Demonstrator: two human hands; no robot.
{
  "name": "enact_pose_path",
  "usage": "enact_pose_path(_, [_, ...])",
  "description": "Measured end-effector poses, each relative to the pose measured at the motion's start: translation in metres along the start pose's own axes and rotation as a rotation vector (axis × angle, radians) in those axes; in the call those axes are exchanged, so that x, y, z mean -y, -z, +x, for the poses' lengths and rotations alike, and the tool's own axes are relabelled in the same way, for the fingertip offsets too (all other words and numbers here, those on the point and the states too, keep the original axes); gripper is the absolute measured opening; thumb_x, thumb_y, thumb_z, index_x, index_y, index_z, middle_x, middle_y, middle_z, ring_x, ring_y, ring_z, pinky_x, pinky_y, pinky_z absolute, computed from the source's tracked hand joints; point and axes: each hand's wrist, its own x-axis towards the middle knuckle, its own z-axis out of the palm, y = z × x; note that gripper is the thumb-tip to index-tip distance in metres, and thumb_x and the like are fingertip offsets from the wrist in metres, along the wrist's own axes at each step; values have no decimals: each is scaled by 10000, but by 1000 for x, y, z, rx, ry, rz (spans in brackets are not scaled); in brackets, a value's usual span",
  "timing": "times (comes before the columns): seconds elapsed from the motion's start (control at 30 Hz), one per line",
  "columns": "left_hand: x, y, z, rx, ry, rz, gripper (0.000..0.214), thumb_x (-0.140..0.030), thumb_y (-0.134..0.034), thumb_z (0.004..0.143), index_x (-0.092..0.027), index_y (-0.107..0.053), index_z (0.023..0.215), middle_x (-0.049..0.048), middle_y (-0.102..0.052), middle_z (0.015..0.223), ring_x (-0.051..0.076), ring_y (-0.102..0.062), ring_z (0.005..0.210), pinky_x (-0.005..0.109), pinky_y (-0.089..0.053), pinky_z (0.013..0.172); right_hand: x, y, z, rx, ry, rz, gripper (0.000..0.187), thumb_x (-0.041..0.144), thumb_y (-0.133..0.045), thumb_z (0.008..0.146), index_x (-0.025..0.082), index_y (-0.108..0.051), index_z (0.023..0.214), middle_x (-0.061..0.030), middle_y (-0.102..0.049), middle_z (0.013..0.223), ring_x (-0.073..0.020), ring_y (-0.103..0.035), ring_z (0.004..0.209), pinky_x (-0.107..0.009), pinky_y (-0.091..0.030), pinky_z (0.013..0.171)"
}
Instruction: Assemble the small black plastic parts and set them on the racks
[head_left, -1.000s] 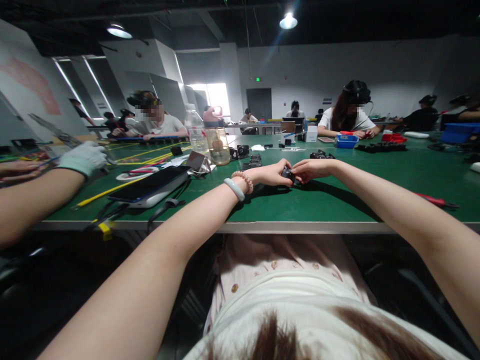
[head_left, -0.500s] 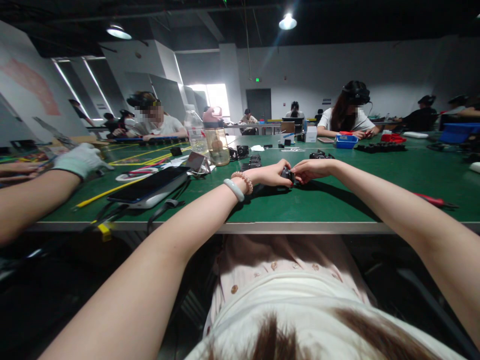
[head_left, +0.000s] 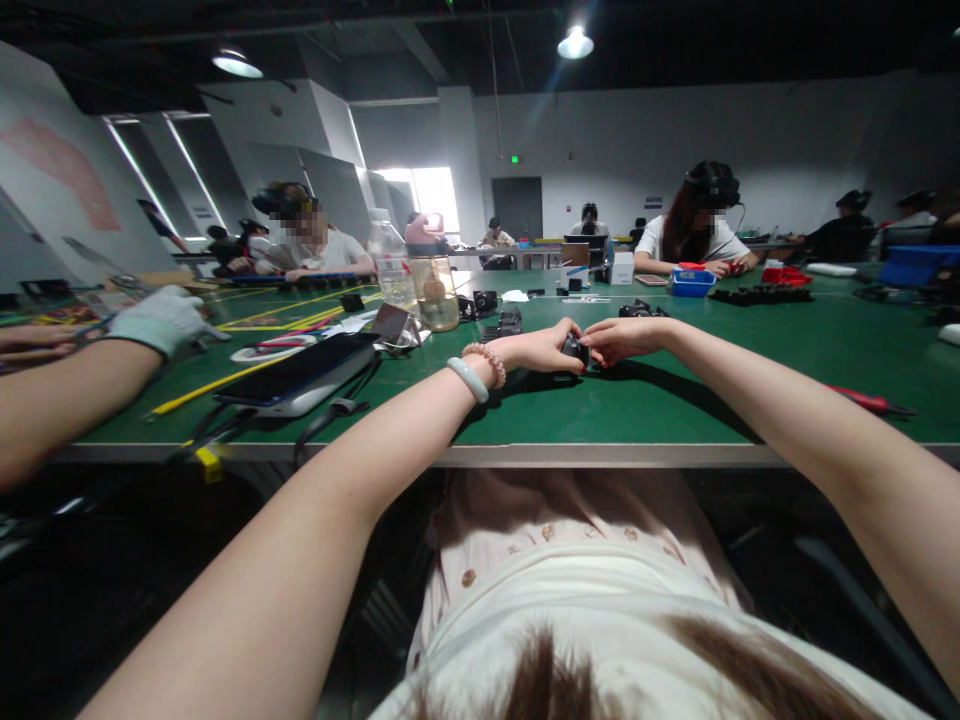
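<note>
Just above the green table, my left hand (head_left: 551,348) is closed around a small black part (head_left: 575,348), thumb on the near side. My right hand (head_left: 621,340) meets it from the right, its fingertips pinched at the part's right edge; whether they grip the part or a smaller piece is hidden. The part's exact kind is too small to tell. Behind my left hand lie some black ribbed parts (head_left: 510,321). More black pieces (head_left: 637,310) sit just beyond my right hand.
Left of my arm lies a phone on a white power bank (head_left: 300,375) with cables. Beyond stand an amber bottle (head_left: 437,292) and a clear bottle (head_left: 390,260). A red-handled screwdriver (head_left: 862,400) is at right. A co-worker's gloved hand (head_left: 161,320) works at far left. A blue bin (head_left: 691,282) stands across.
My right fingers shift very slightly against the black part. My left hand keeps its hold in the same place.
</note>
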Motion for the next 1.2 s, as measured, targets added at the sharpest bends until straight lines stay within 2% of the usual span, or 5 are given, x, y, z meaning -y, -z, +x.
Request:
enact_pose_path(0.33, [0, 0, 0, 6, -15, -5, 590, -424, -493, 602, -178, -300, 1103, 42, -480, 1031, 175, -461, 894, 265, -364, 750, 4, -3, -4, -11, 19, -105, 316, 305, -615, 659, 151, -478, 899, 25, -524, 636, -51, -500, 557, -171, -395, 514])
enact_pose_path(1.2, [-3, 0, -1, 7, 12, -2, 567, -418, -500, 606, -189, -307, 1087, 30, -496, 955, 166, -481, 828, 249, -382, 682, 6, -5, -5, -7, 20, -144, 296, 336, -598, 668, 143, -480, 858, 21, -502, 620, -61, -492, 558, -177, -375, 497])
